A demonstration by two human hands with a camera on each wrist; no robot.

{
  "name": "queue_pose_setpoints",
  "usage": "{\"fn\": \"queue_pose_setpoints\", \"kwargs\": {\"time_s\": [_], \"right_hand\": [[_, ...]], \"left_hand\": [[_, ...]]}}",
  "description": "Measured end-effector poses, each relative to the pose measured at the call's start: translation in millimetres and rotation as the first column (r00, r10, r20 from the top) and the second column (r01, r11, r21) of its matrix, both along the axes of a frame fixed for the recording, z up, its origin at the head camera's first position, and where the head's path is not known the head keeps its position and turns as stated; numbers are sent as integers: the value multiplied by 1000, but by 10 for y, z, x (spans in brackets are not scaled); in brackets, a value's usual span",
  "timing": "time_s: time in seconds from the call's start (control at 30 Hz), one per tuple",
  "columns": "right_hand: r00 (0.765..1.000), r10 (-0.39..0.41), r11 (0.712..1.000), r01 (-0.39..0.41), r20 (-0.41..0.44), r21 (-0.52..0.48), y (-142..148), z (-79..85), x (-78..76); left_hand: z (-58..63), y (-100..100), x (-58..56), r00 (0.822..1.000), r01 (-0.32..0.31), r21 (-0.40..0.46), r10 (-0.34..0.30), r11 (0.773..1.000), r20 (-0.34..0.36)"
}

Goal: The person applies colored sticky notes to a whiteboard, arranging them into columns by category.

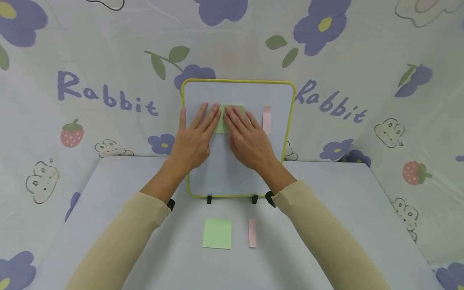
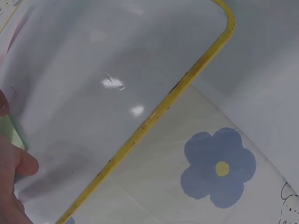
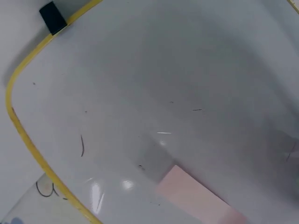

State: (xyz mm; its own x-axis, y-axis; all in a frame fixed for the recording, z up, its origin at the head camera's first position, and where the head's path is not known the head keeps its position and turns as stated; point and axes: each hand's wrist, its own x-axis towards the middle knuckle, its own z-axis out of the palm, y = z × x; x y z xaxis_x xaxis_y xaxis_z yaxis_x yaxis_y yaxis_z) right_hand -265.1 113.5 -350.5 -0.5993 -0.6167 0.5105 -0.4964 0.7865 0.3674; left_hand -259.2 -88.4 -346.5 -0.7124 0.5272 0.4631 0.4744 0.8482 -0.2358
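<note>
A green sticky note (image 1: 222, 128) lies against a whiteboard (image 1: 214, 173) with a yellow rim, partly covered by both hands. My left hand (image 1: 192, 141) touches the note's left side with straight, spread fingers. From the right, my right hand (image 1: 250, 143) presses its extended fingers on the same note. A narrow pink sticky strip (image 1: 266, 121) is stuck on the board just right of that hand; the strip (image 3: 198, 193) also shows in the right wrist view. In the left wrist view, the left hand (image 2: 11, 172) appears at the edge beside a bit of the green note (image 2: 11, 130).
On the white table (image 1: 108, 193) before the board lie a green sticky pad (image 1: 217, 234) and a pink sticky strip pad (image 1: 252, 233). Black stand feet (image 1: 209, 199) hold the board's lower edge. Behind it hangs a patterned cloth (image 1: 119, 48) with flowers and rabbits.
</note>
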Motion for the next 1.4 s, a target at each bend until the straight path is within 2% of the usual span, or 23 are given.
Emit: {"fn": "queue_pose_setpoints", "kwargs": {"time_s": [0.3,0.63,1.03,1.23,1.4], "right_hand": [[1000,5,1000,-5,-1,1,-13,36,-46],[999,-35,999,34,23,40,8,84,-51],[996,-59,998,60,62,-25,190,46,-31],[994,-46,998,49,102,-26,214,61,-20],[994,-47,999,49,102,-14,214,80,-18]], "left_hand": [[-17,8,-20,1000,-4,-3,4,1000,-18],[-11,-10,-9,999,-7,4,7,1000,-38],[-19,-15,-6,1000,-23,-15,23,1000,-20],[-18,-4,1,999,-32,-16,32,999,-12],[-13,23,3,999,-22,6,22,1000,-23]]}}
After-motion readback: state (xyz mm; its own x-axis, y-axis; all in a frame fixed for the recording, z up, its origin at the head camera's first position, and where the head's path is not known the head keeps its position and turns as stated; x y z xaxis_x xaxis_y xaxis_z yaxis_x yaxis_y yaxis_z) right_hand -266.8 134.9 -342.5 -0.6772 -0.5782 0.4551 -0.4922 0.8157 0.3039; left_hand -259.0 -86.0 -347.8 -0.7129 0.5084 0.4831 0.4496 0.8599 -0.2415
